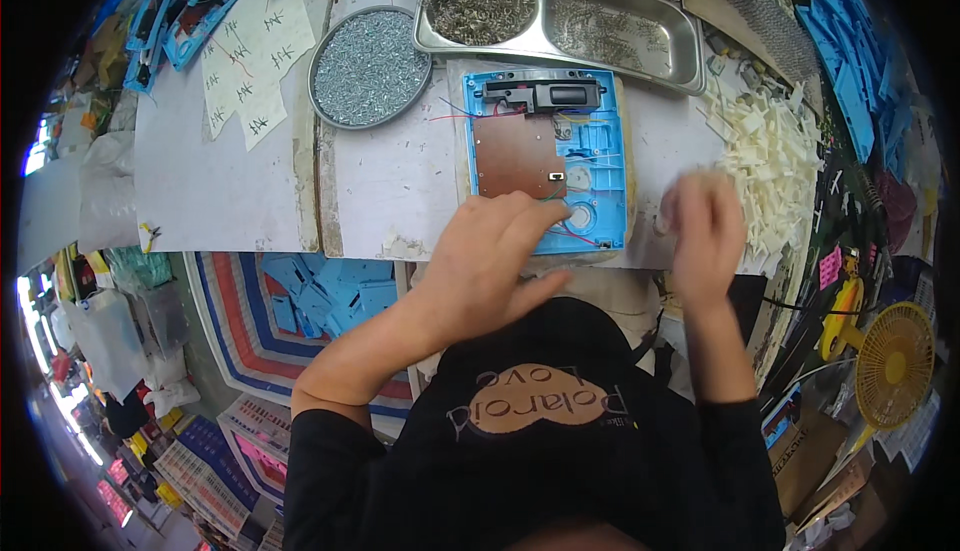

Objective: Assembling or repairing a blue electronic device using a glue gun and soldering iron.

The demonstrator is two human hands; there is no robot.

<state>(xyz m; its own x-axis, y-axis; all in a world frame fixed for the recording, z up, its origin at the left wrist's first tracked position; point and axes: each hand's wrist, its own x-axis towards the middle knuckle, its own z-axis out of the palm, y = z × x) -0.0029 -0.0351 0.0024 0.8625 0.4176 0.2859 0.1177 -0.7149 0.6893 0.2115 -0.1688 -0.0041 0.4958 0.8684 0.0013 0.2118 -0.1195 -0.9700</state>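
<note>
A light-blue plastic casing lies open side up on the white worktop. Set into it are a brown circuit board and a black part along the far edge, with thin red and blue wires around. My left hand rests over the casing's near left corner, fingers stretched across the board's near edge, thumb spread apart; it seems to grip nothing. To the right of the casing hovers my right hand, smeared by motion, beside a heap of small cream-white plastic pieces. Whether its fingers hold anything is unclear.
Beyond the casing stand a round dish of small silvery screws and a compartmented steel tray with small springs. A marked paper sheet lies left. Blue parts fill a striped bag below; a yellow fan stands right.
</note>
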